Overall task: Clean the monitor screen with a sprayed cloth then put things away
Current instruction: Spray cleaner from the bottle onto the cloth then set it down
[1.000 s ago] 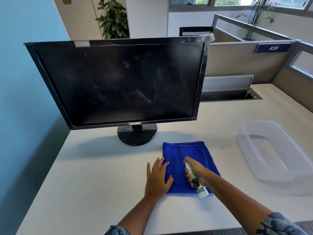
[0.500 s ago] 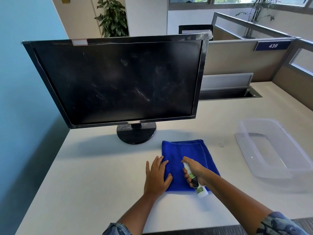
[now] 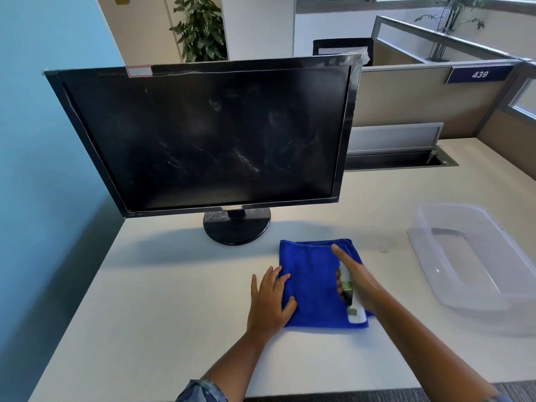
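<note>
Desk (image 3: 174, 314) carries monitor (image 3: 203, 134), cloth (image 3: 313, 274), bin (image 3: 475, 256).

You're working in bright, even daylight that comes from the windows (image 3: 333, 0) at the far wall. The monitor (image 3: 203, 134) throws a soft shadow toward you across the pale worktop (image 3: 162, 314), and its dark screen shows streaky smudges catching light. The wide lens bends straight lines near the edges, and the picture is slightly soft throughout.

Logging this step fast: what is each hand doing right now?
Left hand: open, flat on the blue cloth's left edge.
Right hand: closed on the small spray bottle, index finger extended.
</note>
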Demonstrator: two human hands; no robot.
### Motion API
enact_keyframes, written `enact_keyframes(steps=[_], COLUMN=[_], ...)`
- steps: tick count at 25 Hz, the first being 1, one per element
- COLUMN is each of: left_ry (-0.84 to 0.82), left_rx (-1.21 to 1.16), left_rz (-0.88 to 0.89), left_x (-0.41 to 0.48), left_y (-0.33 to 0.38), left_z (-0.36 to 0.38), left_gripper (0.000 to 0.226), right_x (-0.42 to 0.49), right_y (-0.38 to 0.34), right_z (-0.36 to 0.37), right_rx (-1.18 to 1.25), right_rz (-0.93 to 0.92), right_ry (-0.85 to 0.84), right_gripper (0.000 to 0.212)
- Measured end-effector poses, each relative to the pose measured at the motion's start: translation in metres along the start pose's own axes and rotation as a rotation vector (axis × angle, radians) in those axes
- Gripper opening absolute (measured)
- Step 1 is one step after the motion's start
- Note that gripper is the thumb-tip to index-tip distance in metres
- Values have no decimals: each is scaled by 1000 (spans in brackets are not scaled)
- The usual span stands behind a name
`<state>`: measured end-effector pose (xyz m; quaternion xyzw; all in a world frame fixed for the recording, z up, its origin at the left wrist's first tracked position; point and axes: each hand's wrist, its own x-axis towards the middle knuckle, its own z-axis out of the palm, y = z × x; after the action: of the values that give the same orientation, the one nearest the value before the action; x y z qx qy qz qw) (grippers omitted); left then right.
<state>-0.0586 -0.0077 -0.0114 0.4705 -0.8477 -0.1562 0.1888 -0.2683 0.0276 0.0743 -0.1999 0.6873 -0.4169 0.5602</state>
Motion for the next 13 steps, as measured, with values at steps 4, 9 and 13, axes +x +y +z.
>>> enact_keyframes(steps=[4,9,13], left_ry=[0,-7,-15], left_rx=[7,18,17], left_rz=[-4,-13,-19], left_x=[0,1,2], left_y=[1,2,2], left_z=[0,0,1], left_gripper=[50,51,51], right_x=[6,20,33], right_y=[-15,-6,13], right_z=[-58,-97,-105], right_rx=[-228,-243,-290], right_rz=[-302,-475,-524], right_ry=[220,434,600], right_gripper=[16,28,28])
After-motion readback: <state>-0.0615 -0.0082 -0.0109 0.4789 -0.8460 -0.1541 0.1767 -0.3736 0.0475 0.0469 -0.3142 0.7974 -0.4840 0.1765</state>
